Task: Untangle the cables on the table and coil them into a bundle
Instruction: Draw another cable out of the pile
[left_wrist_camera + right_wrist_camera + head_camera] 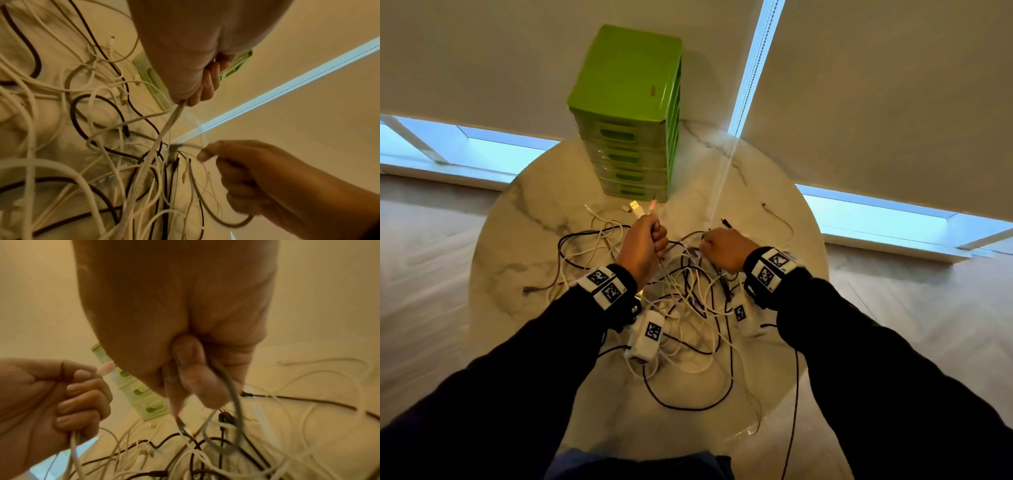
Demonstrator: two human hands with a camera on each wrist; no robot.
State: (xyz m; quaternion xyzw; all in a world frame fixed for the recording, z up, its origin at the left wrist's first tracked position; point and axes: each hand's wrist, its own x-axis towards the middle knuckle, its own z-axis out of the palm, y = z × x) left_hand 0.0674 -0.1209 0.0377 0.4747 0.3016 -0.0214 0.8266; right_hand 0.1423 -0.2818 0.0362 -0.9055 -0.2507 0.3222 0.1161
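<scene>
On the round marble table (517, 219), a tangle of cables (688, 294) in white and black is spread from left of centre to the near edge. At far left of the tangle a dark plug end (526, 291) is seen lying on the marble, with black and white loops beside it. Toward the back, a green drawer unit (630, 113) is stood upright, just beyond the cable ends. The left hand (643, 245) is raised above the pile and clenched round a bunch of white cables (174, 116); two connector tips (642, 207) are shown sticking up out of the fist, and the white strands are seen trailing down from it into the heap. Below the wrists, two white tagged boxes (645, 337) are seen among the cables. The right hand (724, 248) is held just right of the left, apart from it, fingers curled round a grey cable (232, 395), which is looped down beneath the fingers into the heap. Further right, a thin cable with a small plug (779, 219) is left lying alone near the table's right edge. A black cord (795, 394) is hung over the near-right rim.
</scene>
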